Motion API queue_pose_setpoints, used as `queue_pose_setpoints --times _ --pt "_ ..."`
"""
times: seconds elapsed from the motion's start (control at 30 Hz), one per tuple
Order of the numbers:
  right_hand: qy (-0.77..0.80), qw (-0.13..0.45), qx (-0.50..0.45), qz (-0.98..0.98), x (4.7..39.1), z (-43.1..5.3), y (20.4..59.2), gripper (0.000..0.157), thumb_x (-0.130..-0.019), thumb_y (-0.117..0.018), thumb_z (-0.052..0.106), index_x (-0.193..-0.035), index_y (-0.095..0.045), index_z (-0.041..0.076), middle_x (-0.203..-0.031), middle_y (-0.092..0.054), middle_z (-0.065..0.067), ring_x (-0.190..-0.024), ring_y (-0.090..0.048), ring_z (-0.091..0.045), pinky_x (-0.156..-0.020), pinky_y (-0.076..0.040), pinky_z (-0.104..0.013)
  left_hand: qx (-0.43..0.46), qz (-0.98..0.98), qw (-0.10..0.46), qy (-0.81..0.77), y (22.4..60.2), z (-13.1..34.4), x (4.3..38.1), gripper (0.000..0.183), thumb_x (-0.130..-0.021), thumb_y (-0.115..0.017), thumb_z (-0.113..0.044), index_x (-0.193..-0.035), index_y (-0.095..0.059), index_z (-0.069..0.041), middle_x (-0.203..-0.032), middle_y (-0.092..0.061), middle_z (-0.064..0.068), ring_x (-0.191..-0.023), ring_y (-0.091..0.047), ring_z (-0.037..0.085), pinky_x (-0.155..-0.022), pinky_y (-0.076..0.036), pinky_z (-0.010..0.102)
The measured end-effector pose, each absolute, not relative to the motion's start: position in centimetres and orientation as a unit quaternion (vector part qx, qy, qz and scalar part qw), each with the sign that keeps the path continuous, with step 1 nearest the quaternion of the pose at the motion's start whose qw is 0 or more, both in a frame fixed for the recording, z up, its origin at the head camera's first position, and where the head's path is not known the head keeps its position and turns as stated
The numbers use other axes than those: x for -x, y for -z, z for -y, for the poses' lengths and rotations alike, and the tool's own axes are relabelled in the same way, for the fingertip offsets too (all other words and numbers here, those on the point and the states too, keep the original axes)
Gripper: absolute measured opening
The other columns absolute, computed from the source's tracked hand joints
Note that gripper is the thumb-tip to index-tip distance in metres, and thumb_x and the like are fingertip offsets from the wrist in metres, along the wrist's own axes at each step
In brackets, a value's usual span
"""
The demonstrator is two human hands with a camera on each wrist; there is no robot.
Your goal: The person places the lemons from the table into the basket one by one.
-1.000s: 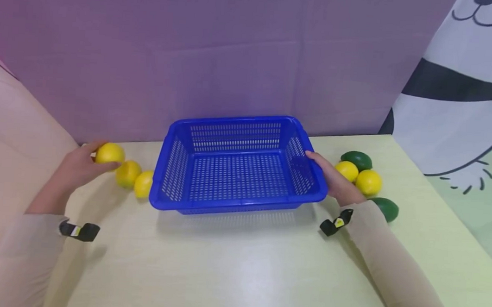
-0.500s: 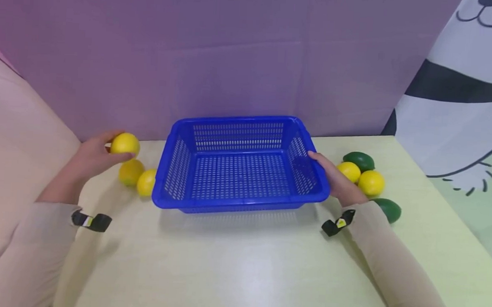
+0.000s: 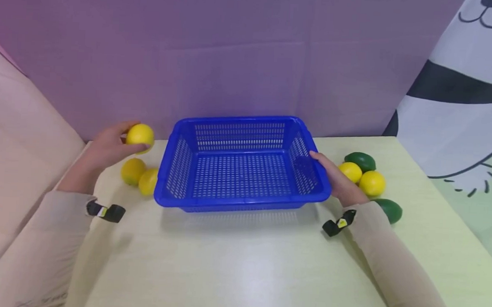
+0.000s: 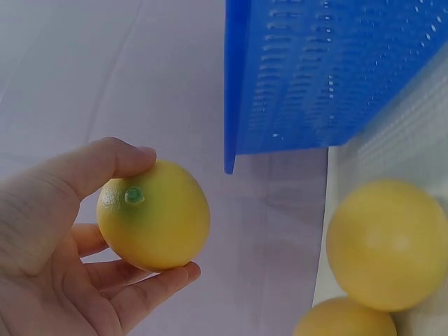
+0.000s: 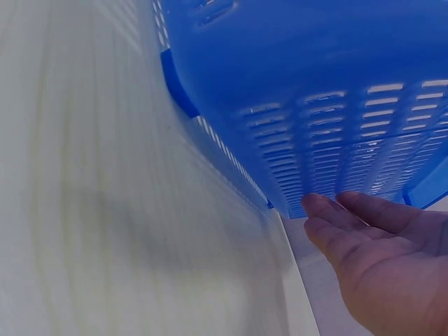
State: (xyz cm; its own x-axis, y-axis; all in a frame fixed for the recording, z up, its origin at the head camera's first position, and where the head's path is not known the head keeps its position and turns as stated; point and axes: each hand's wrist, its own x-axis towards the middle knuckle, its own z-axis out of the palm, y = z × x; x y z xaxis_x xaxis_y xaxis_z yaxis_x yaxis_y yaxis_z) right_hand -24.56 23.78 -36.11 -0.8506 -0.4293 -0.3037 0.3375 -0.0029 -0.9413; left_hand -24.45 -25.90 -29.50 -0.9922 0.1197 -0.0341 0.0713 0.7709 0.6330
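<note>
My left hand (image 3: pixel 106 147) pinches a round yellow citrus fruit (image 3: pixel 141 138) between thumb and fingers, above the table and left of the basket. A green stem spot shows on this fruit in the left wrist view. Two more yellow fruits (image 3: pixel 133 171) lie below it, close to the basket's left side. The blue plastic basket (image 3: pixel 243 203), with slotted walls and a mesh bottom, stands in the middle with nothing in it. At its right end my right hand (image 3: pixel 339 180) holds the rim, thumb on top. In the right wrist view its fingers (image 5: pixel 343 234) lie along the outer wall.
Right of the basket, two yellow fruits (image 3: pixel 371 183) lie with a dark green oval fruit (image 3: pixel 360 161) behind them and another green fruit (image 3: pixel 389 210) in front, partly behind the right sleeve. A purple cloth wall (image 3: pixel 242 56) rises behind the pale table (image 3: pixel 240 269).
My left hand has lifted the yellow citrus fruit and carried it to the right, toward the basket. My right hand keeps its hold on the basket rim.
</note>
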Motion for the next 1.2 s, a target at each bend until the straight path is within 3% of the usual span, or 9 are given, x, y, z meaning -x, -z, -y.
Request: queue_pose_setpoints --times 0.23,0.47,1.2 --pt "0.709 0.277 0.044 -0.647 24.4 -23.6 36.1 0.071 -0.097 -0.029 0.054 -0.149 -0.007 0.010 -0.122 -0.046 -0.009 -0.102 -0.053 -0.022 -0.086 -0.048 -0.034 -0.070 -0.932 0.030 -0.353 29.3 25.0 24.7 0.075 -0.091 -0.061 -0.033 -0.148 -0.023 -0.003 -0.139 -0.038 0.025 -0.117 -0.041 0.043 -0.095 -0.039 0.057" --pt "0.709 0.275 0.034 -0.648 24.4 -23.6 36.1 0.073 -0.097 -0.032 0.055 -0.148 -0.010 0.009 -0.119 -0.048 -0.009 -0.100 -0.053 -0.022 -0.085 -0.048 -0.033 -0.067 -0.936 0.031 -0.345 28.9 24.2 25.0 0.076 -0.090 -0.062 -0.039 -0.148 -0.026 -0.008 -0.137 -0.040 0.022 -0.117 -0.041 0.042 -0.095 -0.038 0.057" --pt "0.707 0.277 0.037 -0.649 24.2 -23.7 35.9 0.073 -0.097 -0.029 0.055 -0.150 -0.005 0.012 -0.125 -0.043 -0.011 -0.103 -0.052 -0.022 -0.087 -0.047 -0.034 -0.108 -0.925 0.020 -0.364 26.9 20.6 26.4 0.066 -0.089 -0.063 -0.036 -0.144 -0.035 -0.011 -0.132 -0.046 0.016 -0.115 -0.043 0.036 -0.094 -0.037 0.056"
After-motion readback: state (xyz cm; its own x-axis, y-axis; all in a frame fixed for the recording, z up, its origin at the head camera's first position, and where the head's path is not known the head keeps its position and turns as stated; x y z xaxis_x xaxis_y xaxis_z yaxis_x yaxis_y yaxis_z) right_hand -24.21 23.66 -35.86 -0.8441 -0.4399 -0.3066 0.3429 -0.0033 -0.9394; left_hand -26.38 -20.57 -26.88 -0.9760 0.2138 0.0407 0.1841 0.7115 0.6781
